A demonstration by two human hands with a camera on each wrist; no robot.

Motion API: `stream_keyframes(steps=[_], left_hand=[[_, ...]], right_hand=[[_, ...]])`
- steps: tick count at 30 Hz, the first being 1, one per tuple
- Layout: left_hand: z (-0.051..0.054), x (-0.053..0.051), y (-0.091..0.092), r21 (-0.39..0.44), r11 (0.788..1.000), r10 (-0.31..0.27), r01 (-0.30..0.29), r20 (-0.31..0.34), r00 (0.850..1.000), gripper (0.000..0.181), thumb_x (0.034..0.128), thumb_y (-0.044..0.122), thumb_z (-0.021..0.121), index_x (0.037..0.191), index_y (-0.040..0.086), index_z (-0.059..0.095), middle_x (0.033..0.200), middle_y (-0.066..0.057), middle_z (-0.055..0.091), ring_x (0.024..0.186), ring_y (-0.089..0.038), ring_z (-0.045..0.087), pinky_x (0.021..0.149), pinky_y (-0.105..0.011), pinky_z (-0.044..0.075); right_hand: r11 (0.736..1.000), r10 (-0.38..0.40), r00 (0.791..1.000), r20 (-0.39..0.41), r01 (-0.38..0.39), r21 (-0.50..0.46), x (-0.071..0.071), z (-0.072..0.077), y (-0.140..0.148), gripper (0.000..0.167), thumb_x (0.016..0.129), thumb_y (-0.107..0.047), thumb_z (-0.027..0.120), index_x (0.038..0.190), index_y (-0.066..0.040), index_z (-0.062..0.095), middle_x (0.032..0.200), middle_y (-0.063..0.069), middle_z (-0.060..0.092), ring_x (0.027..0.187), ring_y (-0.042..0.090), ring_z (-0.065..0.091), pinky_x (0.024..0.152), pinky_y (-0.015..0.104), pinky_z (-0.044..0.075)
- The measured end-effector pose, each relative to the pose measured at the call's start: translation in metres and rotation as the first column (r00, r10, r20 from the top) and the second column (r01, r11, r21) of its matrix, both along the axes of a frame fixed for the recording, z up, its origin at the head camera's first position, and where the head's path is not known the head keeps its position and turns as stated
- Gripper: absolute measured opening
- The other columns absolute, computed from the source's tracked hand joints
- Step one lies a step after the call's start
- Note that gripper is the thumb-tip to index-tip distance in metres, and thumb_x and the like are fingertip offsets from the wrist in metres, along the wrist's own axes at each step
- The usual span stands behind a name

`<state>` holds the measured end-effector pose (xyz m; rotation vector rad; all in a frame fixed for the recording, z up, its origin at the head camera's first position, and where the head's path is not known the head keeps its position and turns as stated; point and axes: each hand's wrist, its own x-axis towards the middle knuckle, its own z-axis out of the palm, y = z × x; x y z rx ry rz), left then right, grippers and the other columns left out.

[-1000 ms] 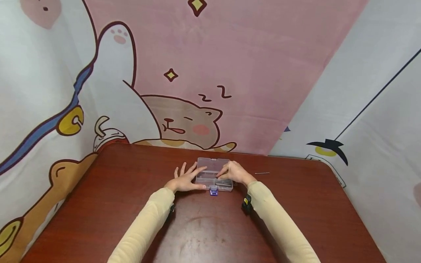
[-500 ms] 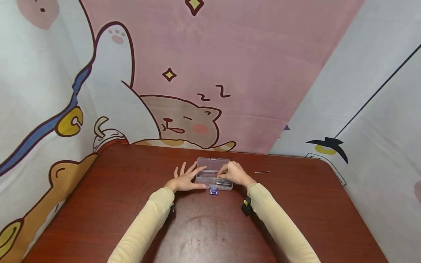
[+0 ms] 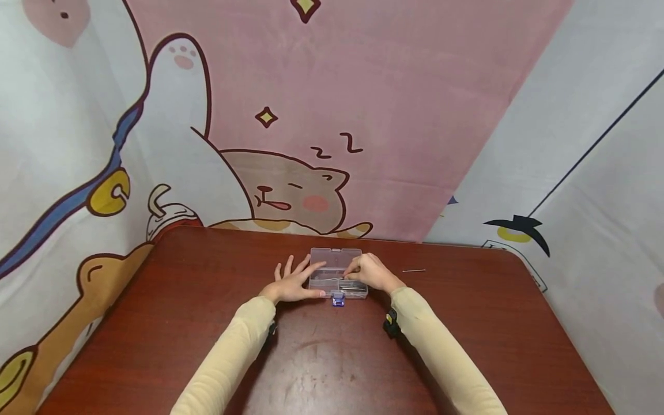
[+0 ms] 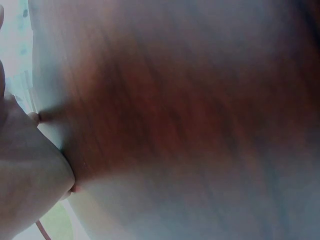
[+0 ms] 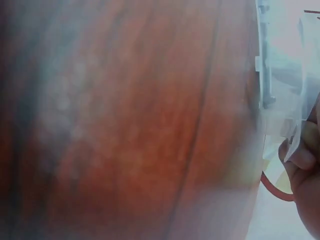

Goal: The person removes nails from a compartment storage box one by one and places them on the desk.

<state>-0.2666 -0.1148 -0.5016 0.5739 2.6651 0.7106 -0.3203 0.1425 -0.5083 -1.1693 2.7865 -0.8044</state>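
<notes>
A clear plastic compartment box [image 3: 324,285] with a blue latch [image 3: 338,298] stands on the table with its lid [image 3: 328,257] raised at the back. Several thin dark metal rods [image 3: 353,285] lie in its front right compartment. My left hand [image 3: 291,285] rests at the box's left end with fingers spread, its thumb along the front edge and its index finger over the inside. At the right end, my right hand [image 3: 372,272] reaches into the box with bent fingers. Its thumb and forefinger seem to pinch a thin metal rod [image 3: 334,279], partly hidden by the fingers.
Another thin metal rod [image 3: 413,270] lies on the reddish-brown table [image 3: 321,363], right of the box. A cartoon-printed cloth [image 3: 394,144] hangs right behind the table's far edge. Both wrist views are blurred and mostly filled by tabletop.
My right fingers have shifted slightly at the box, and a thin pale line now shows by their tips over the middle compartment. My left hand has stayed in place.
</notes>
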Motion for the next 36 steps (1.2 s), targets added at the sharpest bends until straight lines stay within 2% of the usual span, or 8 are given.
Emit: stream_keyframes(steps=[5, 9, 14, 18, 24, 26, 33, 36], left_hand=[[0.001, 0.000, 0.001, 0.002, 1.000, 0.002, -0.002, 0.007, 1.000, 0.081, 0.0854, 0.062, 0.060, 0.153, 0.038, 0.023, 0.161, -0.008, 0.006, 0.140, -0.048, -0.012, 0.104, -0.065, -0.008], [0.000, 0.001, 0.002, 0.012, 1.000, 0.005, -0.005, 0.015, 1.000, 0.081, 0.0855, 0.062, 0.061, 0.153, 0.038, 0.023, 0.161, -0.008, 0.006, 0.140, -0.047, -0.013, 0.104, -0.065, -0.008], [-0.001, 0.001, 0.002, 0.019, 1.000, 0.007, -0.008, 0.011, 1.000, 0.080, 0.0849, 0.061, 0.062, 0.152, 0.038, 0.025, 0.161, -0.008, 0.007, 0.140, -0.047, -0.012, 0.104, -0.065, -0.008], [0.000, 0.000, 0.000, 0.014, 1.000, 0.006, -0.006, 0.005, 1.000, 0.080, 0.0848, 0.061, 0.062, 0.152, 0.039, 0.025, 0.161, -0.007, 0.006, 0.140, -0.047, -0.012, 0.104, -0.065, -0.008], [-0.003, -0.002, 0.001, 0.008, 1.000, 0.008, -0.008, 0.006, 1.000, 0.081, 0.0843, 0.063, 0.061, 0.152, 0.040, 0.024, 0.161, -0.006, 0.006, 0.141, -0.046, -0.012, 0.105, -0.065, -0.008], [-0.004, -0.003, 0.002, 0.006, 1.000, 0.008, -0.008, 0.003, 1.000, 0.080, 0.0842, 0.063, 0.061, 0.152, 0.040, 0.025, 0.161, -0.006, 0.007, 0.141, -0.046, -0.011, 0.105, -0.064, -0.007], [-0.003, -0.001, 0.001, 0.023, 1.000, 0.001, -0.001, 0.002, 1.000, 0.081, 0.0844, 0.063, 0.061, 0.153, 0.038, 0.025, 0.161, -0.009, 0.006, 0.140, -0.048, -0.012, 0.104, -0.065, -0.008], [-0.005, -0.001, -0.001, 0.056, 0.998, -0.004, 0.004, -0.004, 1.000, 0.083, 0.0832, 0.065, 0.060, 0.153, 0.037, 0.024, 0.161, -0.011, 0.007, 0.140, -0.049, -0.013, 0.103, -0.065, -0.010]], right_hand=[[1.000, -0.008, 1.000, 0.029, 0.009, -0.021, 0.000, 0.001, 0.002, 0.005, 0.083, -0.018, 0.078, 0.080, -0.014, 0.078, 0.079, -0.013, 0.068, 0.069, 0.000, 0.057, 0.063, 0.023, 0.047], [0.995, 0.000, 0.994, 0.107, 0.011, -0.102, 0.001, 0.001, 0.005, 0.006, 0.083, -0.014, 0.077, 0.081, -0.009, 0.077, 0.079, -0.009, 0.070, 0.072, 0.002, 0.061, 0.066, 0.024, 0.050], [0.975, -0.017, 0.970, 0.241, 0.069, -0.212, 0.005, 0.002, 0.008, 0.003, 0.085, -0.007, 0.074, 0.085, -0.005, 0.076, 0.082, -0.002, 0.071, 0.077, 0.008, 0.063, 0.070, 0.027, 0.052], [0.955, -0.027, 0.955, 0.295, 0.112, -0.274, 0.010, 0.009, 0.007, 0.005, 0.086, -0.004, 0.072, 0.088, -0.001, 0.075, 0.084, 0.006, 0.072, 0.079, 0.015, 0.065, 0.069, 0.026, 0.051], [0.951, -0.016, 0.948, 0.319, 0.113, -0.286, 0.016, 0.018, 0.007, 0.005, 0.086, -0.002, 0.071, 0.087, 0.002, 0.074, 0.082, 0.005, 0.072, 0.074, 0.015, 0.062, 0.066, 0.027, 0.050], [0.949, -0.018, 0.947, 0.322, 0.117, -0.291, 0.013, 0.011, 0.009, 0.004, 0.086, -0.006, 0.072, 0.086, -0.002, 0.074, 0.082, 0.000, 0.071, 0.071, 0.009, 0.059, 0.065, 0.025, 0.049], [0.935, -0.040, 0.952, 0.303, 0.142, -0.324, 0.018, 0.015, 0.010, 0.004, 0.084, -0.002, 0.072, 0.086, 0.001, 0.073, 0.074, 0.006, 0.064, 0.056, 0.008, 0.036, 0.054, 0.023, 0.032], [0.924, -0.055, 0.949, 0.309, 0.166, -0.344, 0.019, 0.017, 0.012, 0.005, 0.083, -0.001, 0.072, 0.087, 0.002, 0.072, 0.073, 0.007, 0.062, 0.057, 0.010, 0.035, 0.054, 0.024, 0.031]])
